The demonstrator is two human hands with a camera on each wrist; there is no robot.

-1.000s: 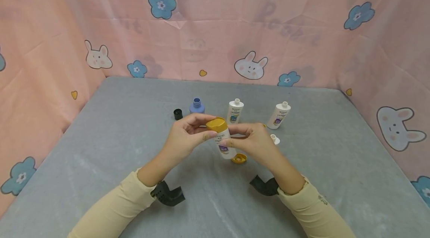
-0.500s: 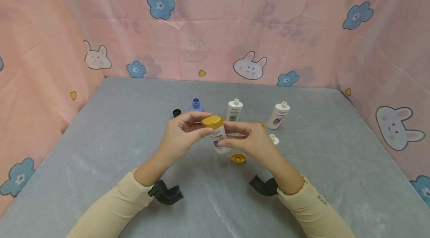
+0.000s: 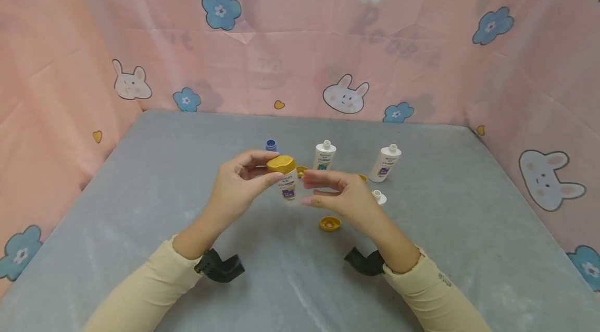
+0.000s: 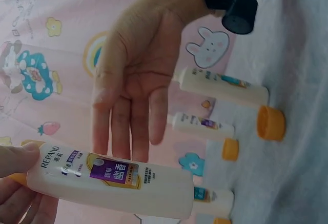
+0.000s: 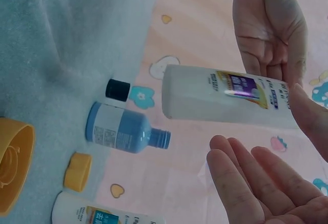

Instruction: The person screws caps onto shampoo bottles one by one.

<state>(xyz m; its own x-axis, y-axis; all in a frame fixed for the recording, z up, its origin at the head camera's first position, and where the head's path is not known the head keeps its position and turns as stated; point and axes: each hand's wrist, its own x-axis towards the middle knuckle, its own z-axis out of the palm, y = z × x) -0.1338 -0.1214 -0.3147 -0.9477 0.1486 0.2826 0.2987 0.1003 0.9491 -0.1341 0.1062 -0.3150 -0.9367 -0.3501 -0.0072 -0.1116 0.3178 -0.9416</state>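
A white shampoo bottle (image 3: 288, 189) with a gold-yellow cap (image 3: 281, 164) is held up over the table, slightly tilted. My left hand (image 3: 236, 188) pinches it at the cap, thumb in front and fingers behind. Its purple label (image 4: 115, 171) faces the left wrist camera. My right hand (image 3: 349, 199) is beside the bottle on the right, fingers extended and thumb apart, gripping nothing. In the right wrist view, its fingers (image 5: 246, 167) lie below the bottle's edge and its thumb overlaps the neck end.
Uncapped white bottles (image 3: 324, 156) (image 3: 385, 164) stand behind the hands; another (image 3: 377, 197) is partly hidden by my right hand. A blue bottle (image 5: 119, 126) stands by a black cap (image 5: 118, 89). A yellow cap (image 3: 330, 224) lies in front; others lie farther back.
The bottle has moved left in my left hand and turned more upright. My right hand, which gripped its body before, has let go and its fingers have spread apart.
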